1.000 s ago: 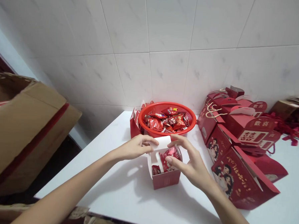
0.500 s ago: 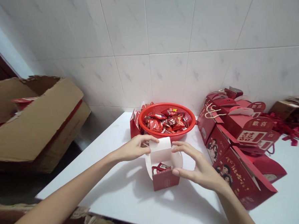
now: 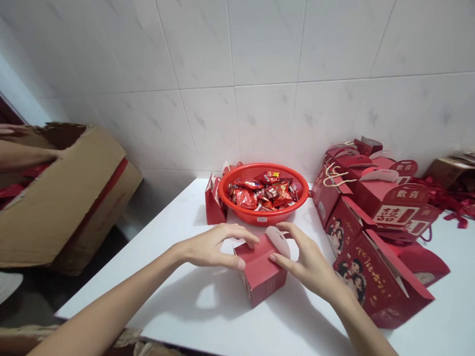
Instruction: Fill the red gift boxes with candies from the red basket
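Observation:
A small red gift box point(image 3: 263, 273) stands on the white table point(image 3: 199, 303) in front of me. My left hand point(image 3: 214, 246) presses the box's left flap down, thumb along its front edge. On the box's right side rests my right hand point(image 3: 305, 258), its fingers against a white rounded flap point(image 3: 279, 241) that still stands up. The box's contents are hidden under the folded flap. Behind it sits a red plastic basket point(image 3: 263, 214) filled with several red wrapped candies point(image 3: 260, 192).
Several red gift boxes point(image 3: 377, 244) lie heaped at the right. A big cardboard carton point(image 3: 61, 200) stands left of the table, another person's arm point(image 3: 11, 153) reaching into it. A small red box point(image 3: 214, 203) leans beside the basket. Red ribbons point(image 3: 462, 208) lie far right.
The box's flaps were open with candy showing; now the left flap is folded down over it. Both my hands moved down onto the box. The carton at left shifted.

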Demonstrator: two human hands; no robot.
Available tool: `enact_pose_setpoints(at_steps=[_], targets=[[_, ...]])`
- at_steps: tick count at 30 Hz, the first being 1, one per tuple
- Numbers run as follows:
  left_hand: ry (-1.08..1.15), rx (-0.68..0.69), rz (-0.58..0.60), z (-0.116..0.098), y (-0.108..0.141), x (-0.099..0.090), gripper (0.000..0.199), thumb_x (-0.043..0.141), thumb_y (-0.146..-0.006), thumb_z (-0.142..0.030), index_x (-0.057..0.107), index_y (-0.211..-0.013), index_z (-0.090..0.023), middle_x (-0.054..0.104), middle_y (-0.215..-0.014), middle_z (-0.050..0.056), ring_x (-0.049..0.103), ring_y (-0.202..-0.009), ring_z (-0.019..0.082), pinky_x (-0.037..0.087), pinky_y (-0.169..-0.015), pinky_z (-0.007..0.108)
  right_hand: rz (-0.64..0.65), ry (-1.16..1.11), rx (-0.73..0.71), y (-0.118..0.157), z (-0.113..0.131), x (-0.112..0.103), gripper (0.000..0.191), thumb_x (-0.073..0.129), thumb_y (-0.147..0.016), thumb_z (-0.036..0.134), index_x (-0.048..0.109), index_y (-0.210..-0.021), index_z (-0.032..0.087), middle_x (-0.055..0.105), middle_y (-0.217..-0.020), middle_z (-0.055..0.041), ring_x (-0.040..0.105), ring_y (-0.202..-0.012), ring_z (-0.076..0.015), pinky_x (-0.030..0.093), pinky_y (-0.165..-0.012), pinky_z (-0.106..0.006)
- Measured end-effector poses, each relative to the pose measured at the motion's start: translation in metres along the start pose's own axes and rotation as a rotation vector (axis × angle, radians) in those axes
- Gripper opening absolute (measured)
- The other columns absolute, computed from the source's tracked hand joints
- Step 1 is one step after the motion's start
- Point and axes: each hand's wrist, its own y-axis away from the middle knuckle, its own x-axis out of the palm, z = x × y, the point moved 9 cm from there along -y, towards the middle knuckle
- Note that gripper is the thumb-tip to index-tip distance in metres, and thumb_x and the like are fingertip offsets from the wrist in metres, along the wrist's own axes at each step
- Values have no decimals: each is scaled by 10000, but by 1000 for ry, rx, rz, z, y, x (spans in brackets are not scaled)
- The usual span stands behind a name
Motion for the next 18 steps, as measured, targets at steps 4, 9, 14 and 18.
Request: enact_pose_setpoints(at_steps=[4,9,14,18], targets=[[-15,22,23,1,-2,3,441,752,-777,-420,684,-1167,-225,687,-1116,65,618,-974,222,471,-895,355,19,-1,-95,0,15,1,257,656,-915,309,574,-1144,227,639,-1167,-84,616,-1083,-236,498,-929,-392],[-15,-11,-125,10,-9,3,368,719,-825,-409,682,-1138,-219,699,-1085,57,623,-953,200,478,-827,315,67,55,-176,3,27,4,259,702,-888,375,638,-1092,229,611,-1257,-100,610,-1146,-243,492,-973,-382],[-32,-23,-267,13,-11,3,394,784,-754,-379,638,-1080,-214,656,-1093,52,619,-926,201,500,-821,339,99,57,-203,5,31,6,196,594,-964,348,691,-1089,232,631,-1248,-92,641,-1114,-212,510,-966,-343],[-8,34,-204,10,-13,11,403,750,-802,-357,650,-1179,-255,560,-1331,102,558,-1199,262,447,-1011,415,140,76,-217,4,33,10,188,566,-979,294,700,-1099,239,639,-1249,-77,646,-1106,-202,515,-959,-332]])
